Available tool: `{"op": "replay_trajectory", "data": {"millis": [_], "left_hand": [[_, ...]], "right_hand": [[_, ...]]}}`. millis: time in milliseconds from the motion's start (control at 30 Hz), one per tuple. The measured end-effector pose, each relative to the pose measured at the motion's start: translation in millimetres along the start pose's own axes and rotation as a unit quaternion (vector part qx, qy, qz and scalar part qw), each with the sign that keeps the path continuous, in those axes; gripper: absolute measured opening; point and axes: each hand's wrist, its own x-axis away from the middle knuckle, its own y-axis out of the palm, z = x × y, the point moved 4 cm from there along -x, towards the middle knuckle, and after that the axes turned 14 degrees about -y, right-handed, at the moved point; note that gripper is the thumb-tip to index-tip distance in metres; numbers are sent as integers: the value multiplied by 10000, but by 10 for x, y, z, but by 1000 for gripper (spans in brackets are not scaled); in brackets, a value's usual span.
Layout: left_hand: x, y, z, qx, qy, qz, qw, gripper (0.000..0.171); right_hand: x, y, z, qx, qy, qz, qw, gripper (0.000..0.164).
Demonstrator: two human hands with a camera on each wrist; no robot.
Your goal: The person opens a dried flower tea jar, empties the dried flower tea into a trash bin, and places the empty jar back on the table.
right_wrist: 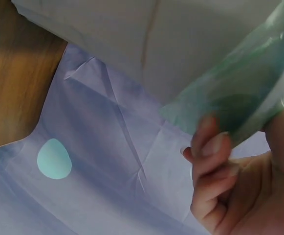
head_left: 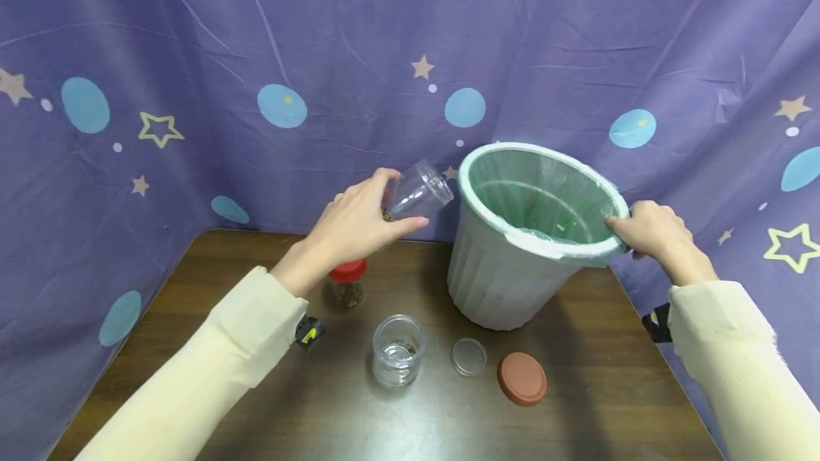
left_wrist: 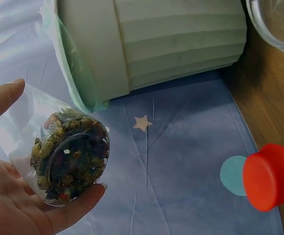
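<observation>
Brown-green bits [left_wrist: 72,159] in a clear jar [head_left: 416,192], tipped beside the bin [head_left: 496,276]

Colourless and see-through, the clear jar is raised just left of the bin's rim, tilted so that its mouth points toward the bin. The bits lie clumped at its base end. My left hand [head_left: 352,223] is wrapped round it, thumb on the near side. My right hand [head_left: 656,237] grips the right side of the bin's rim, thumb over the edge, other fingers curled outside. A green liner [head_left: 509,191] covers the bin's inside and folds over its rim; the outer wall is pale grey and ribbed.

On the wooden counter [head_left: 461,422], left of the bin, stands a red-lidded jar [head_left: 349,290], partly hidden by my left arm. Nearer to me than the bin, and to its left, an open jar [head_left: 396,368] stands upright with a few dark scraps [head_left: 411,349] in it. Just in front of the bin lies a round clear disc [head_left: 469,357]; further right, also in front of it, a brick-red lid [head_left: 522,378]. Behind the bin hangs a purple curtain [head_left: 359,34] with stars and blue ovals.
</observation>
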Motion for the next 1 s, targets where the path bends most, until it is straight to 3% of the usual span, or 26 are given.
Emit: {"op": "replay_trajectory", "data": {"millis": [433, 733, 1000], "left_hand": [[-248, -59, 211, -277, -208, 121, 9993, 76], [-343, -6, 426, -811, 284, 578, 9946, 73], [-366, 98, 519, -1170, 431, 1084, 9863, 77]], "right_hand": [[-22, 66, -37, -41, 317, 509, 9982, 28], [-15, 70, -42, -1, 643, 467, 9968, 35], [-11, 74, -57, -68, 761, 473, 9960, 35]]}}
